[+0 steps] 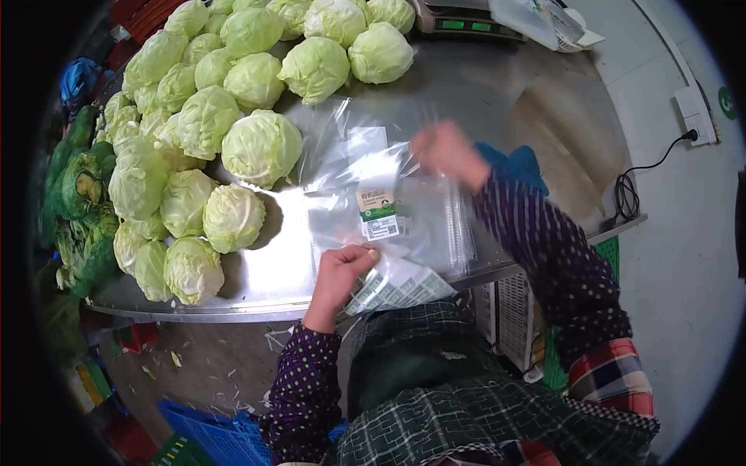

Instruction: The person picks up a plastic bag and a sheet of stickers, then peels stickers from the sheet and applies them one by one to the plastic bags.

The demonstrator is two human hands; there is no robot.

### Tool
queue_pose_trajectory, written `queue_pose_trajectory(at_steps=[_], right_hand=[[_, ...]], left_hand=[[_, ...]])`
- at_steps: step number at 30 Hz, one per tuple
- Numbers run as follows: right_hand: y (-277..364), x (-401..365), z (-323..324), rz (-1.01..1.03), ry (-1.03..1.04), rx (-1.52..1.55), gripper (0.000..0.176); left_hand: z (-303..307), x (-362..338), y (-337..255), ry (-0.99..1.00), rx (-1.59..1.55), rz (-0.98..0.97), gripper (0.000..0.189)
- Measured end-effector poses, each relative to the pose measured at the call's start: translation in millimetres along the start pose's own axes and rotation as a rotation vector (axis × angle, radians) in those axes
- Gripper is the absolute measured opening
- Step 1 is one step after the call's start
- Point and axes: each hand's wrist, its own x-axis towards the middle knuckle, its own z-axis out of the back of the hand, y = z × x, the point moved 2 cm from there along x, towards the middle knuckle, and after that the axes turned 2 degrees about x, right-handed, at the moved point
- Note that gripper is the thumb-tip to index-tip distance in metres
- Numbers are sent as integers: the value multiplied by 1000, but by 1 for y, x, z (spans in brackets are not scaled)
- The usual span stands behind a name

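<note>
The label (378,203) on the plastic (426,213) bore "有机" above print too small to read; the round green sign (726,102) showed "3".

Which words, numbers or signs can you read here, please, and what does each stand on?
"有机": heads the green-and-white label among the clear bags; its smaller print is unreadable.
Printed sheet: green print, too blurred to read.
Scale: lit green displays, too small to read.
Round green wall sign: perhaps "3", too blurred to be sure.
</note>
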Motion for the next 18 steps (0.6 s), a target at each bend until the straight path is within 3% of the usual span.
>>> queue_pose_trajectory(at_steps=[1,2,4,5,7,9,10,13,15,18], right_hand=[[-16,49,41,246,-395,59,20],[2,39,50,249,-406,63,20],[65,-7,58,321,-221,209,4],[62,-41,32,317,108,74,6],[50,-102,-10,422,366,-89,13],[31,-129,-33,143,408,157,20],[27,-132,-36,141,419,162,20],[23,-143,-40,262,308,7,24],[28,-149,-38,480,169,-66,21],[31,-158,-38,631,14,-177,17]], left_hand=[[2,-1,-4,3,10,-4,15],[4,-1,-7,-31,-35,60,15],[8,-3,-11,-69,-96,128,16],[10,0,-11,-89,-154,111,16],[12,4,-8,-115,-226,69,17],[12,4,-5,-117,-235,88,17],[13,4,-6,-110,-224,98,16],[12,4,-8,-118,-233,108,16],[10,4,-10,-124,-236,105,16],[9,3,-11,-134,-276,108,16]])
